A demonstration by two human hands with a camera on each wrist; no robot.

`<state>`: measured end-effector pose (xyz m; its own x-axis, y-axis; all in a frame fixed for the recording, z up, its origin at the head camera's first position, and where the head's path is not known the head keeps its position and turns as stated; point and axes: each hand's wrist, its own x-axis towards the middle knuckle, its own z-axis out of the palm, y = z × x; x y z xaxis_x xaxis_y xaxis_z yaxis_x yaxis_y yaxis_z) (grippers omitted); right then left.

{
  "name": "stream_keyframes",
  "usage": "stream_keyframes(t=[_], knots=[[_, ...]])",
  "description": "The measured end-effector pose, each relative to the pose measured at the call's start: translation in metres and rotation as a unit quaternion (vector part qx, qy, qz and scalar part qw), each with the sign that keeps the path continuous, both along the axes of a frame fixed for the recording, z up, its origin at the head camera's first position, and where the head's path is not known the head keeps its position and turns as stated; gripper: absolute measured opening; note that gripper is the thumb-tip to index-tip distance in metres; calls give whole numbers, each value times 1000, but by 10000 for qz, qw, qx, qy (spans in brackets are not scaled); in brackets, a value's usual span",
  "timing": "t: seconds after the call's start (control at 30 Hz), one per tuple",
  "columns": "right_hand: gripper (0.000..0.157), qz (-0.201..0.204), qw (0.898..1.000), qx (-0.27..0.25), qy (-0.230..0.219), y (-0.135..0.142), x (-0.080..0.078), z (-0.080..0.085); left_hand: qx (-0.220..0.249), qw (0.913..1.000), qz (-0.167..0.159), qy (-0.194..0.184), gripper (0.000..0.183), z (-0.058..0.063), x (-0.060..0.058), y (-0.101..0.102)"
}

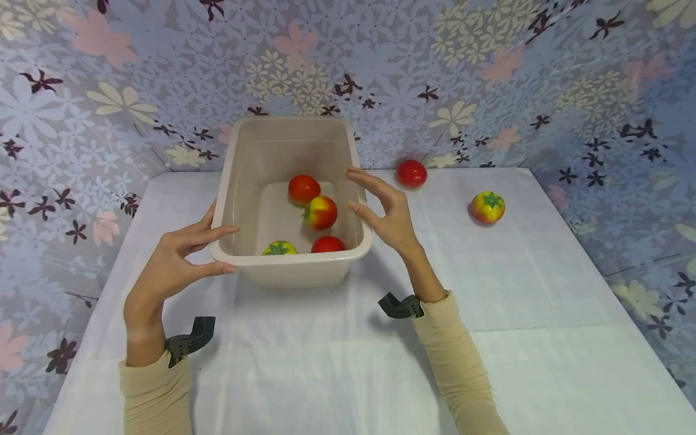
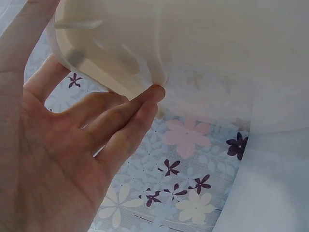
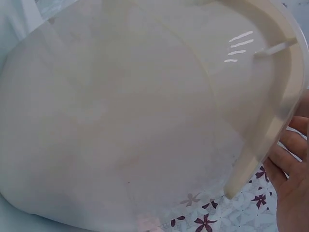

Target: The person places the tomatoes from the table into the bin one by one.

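Your sleeves (image 1: pixel 157 393) lie nearest; both hands, left (image 1: pixel 174 263) and right (image 1: pixel 388 217), flank the beige plastic basin (image 1: pixel 255 272), fingers relaxed, brushing its rim. It looks light but flexible; grip under the rim.

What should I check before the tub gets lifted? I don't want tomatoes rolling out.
1. Left hand on the tub rim: fingertips touch it, not gripping. Not ok.
2. Right hand on the rim: fingers by the right edge, contact unclear. Cannot tell.
3. Four tomatoes sit low inside the tub. Ok.
4. Red tomato and yellow-red tomato lie outside on the table. Not ok.
5. Tub flat on the table. Ok.
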<state>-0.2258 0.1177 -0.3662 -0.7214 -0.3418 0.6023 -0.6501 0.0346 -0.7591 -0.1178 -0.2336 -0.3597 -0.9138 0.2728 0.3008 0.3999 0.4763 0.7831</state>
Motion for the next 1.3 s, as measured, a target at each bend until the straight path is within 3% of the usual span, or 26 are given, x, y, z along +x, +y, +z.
stream_keyframes(t=[0.23,0.47,0.67,1.0,1.1,1.3], knots=[[44,-202,9996,107,-159,3,8,15,-19,10000,35,20,61,0,0,1],[44,-544,9984,-87,-79,18,-11,-2,-26,10000,86,-33,61,1,0,3],[40,-882,9944,-499,285,39,-18,1,-16,9999,93,-105,61,1,-1,3],[37,-1623,9764,-1400,284,82,-29,4,-163,9996,178,-138,61,2,-1,3],[38,-1932,9682,-1574,233,95,-32,4,-120,9997,157,-110,62,1,-1,3],[40,-2153,9511,-2210,148,117,-36,1,-20,9999,97,-81,64,1,-1,1]])
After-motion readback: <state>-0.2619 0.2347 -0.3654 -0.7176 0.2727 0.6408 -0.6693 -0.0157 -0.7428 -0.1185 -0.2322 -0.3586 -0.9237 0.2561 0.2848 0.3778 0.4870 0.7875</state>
